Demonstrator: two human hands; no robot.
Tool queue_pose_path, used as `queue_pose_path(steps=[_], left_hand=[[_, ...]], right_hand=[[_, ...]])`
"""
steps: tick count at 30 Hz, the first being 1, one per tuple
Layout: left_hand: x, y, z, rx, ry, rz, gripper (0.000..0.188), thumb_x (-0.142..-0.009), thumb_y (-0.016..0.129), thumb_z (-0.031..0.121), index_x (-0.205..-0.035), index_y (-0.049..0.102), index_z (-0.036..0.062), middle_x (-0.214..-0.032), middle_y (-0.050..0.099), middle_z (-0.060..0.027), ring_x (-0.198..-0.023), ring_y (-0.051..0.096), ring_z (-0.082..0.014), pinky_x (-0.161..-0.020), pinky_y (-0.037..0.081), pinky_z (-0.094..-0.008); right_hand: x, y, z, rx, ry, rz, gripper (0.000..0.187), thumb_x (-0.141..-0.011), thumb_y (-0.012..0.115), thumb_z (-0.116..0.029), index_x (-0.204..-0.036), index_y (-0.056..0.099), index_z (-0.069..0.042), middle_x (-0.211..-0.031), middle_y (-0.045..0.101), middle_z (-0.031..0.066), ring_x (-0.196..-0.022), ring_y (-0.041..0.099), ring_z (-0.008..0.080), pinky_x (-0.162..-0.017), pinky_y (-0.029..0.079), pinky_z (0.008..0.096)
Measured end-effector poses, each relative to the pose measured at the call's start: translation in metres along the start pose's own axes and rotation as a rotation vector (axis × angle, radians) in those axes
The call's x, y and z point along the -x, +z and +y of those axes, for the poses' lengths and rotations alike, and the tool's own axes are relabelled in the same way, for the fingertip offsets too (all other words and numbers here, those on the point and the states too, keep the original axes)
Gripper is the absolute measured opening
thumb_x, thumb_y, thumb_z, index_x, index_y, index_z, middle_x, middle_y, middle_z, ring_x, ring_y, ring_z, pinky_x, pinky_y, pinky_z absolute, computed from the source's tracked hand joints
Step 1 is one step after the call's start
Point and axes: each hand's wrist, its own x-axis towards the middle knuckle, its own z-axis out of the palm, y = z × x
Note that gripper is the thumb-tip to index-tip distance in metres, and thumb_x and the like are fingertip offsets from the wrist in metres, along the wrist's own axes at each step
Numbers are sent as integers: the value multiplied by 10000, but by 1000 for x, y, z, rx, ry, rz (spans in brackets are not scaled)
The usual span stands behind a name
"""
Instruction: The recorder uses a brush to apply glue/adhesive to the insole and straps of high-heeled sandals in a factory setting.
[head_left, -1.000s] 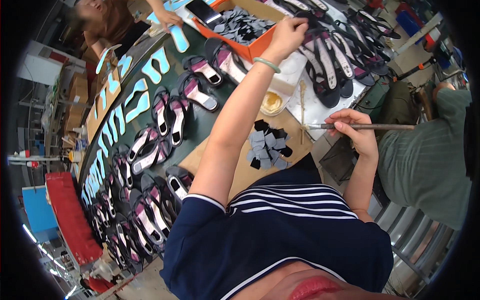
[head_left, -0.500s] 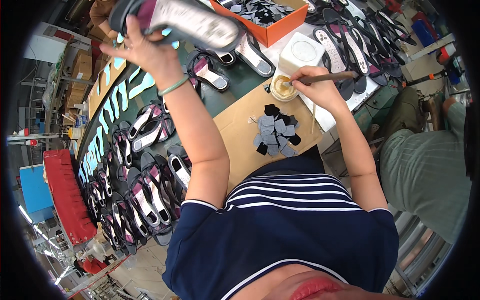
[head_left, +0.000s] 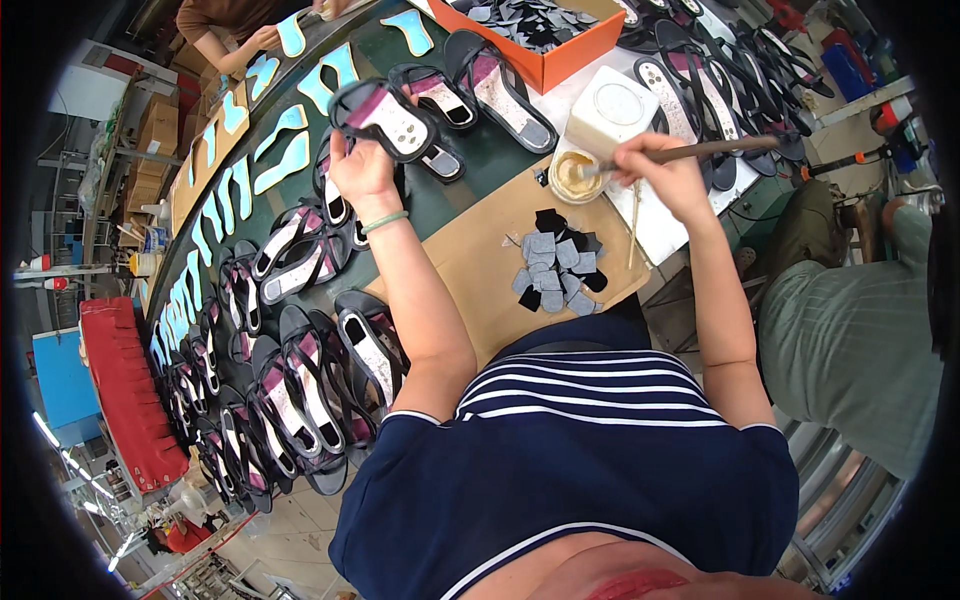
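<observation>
My left hand (head_left: 362, 178) is under a black and purple sandal (head_left: 402, 128), palm up, with the thumb at its near edge and the other fingers mostly hidden beneath. The sandal's pale sole has several small dark dots near one end. My right hand (head_left: 662, 172) grips a brush (head_left: 715, 148) by its long brown handle. The brush tip leans into a small tub of cream-coloured paste (head_left: 577, 178). Between my arms, a pile of grey and black fabric patches (head_left: 556, 262) lies on a brown cardboard sheet (head_left: 465, 250).
An orange box (head_left: 575, 58) of more patches stands at the back, near a white square container (head_left: 612, 105). Many sandals (head_left: 300, 370) line the left of the green table. Light-blue insole pieces (head_left: 285, 160) lie beyond, where another person's hand (head_left: 265, 38) reaches in.
My left hand has lowered the sandal from high near the camera to just above the table. The brush tip stays at the paste tub. The other person's hand now shows at an insole piece.
</observation>
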Motion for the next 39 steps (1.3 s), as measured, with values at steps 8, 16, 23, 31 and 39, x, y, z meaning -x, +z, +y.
queue_pose_path(steps=[8,16,23,31,39], left_hand=[[-1,51,-46,-839,458,26,797,-875,384,699,-1267,482,13,-1119,619,-177,-950,645,-325,-746,571,-379],[4,12,-61,-1112,437,114,792,-889,215,738,-1196,505,68,-906,659,-137,-641,649,-255,-554,568,-393],[-3,-16,-113,-1110,275,81,783,-902,172,718,-1125,523,54,-847,658,-123,-621,662,-224,-497,577,-354],[13,3,-146,-1087,226,101,707,-935,152,670,-1121,504,85,-865,641,-89,-634,653,-186,-513,576,-312],[25,11,-158,-1105,223,-20,658,-973,175,617,-1289,406,88,-1096,579,-73,-949,603,-149,-801,527,-297]], right_hand=[[24,0,-13,-511,27,168,167,-885,564,-72,-858,625,81,-790,663,184,-699,687,265,-592,568,360],[63,6,13,-877,415,31,194,-921,542,-138,-1000,603,28,-860,673,146,-712,692,260,-530,549,330],[26,2,-99,-1005,-163,-78,307,-934,503,-160,-1121,567,75,-1000,647,209,-929,668,293,-798,564,361],[2,63,-99,139,-592,35,160,-795,641,62,-952,674,49,-956,670,132,-851,667,194,-722,527,282],[-10,77,-84,282,-657,73,159,-784,656,50,-940,683,38,-930,685,136,-842,669,205,-739,519,273]])
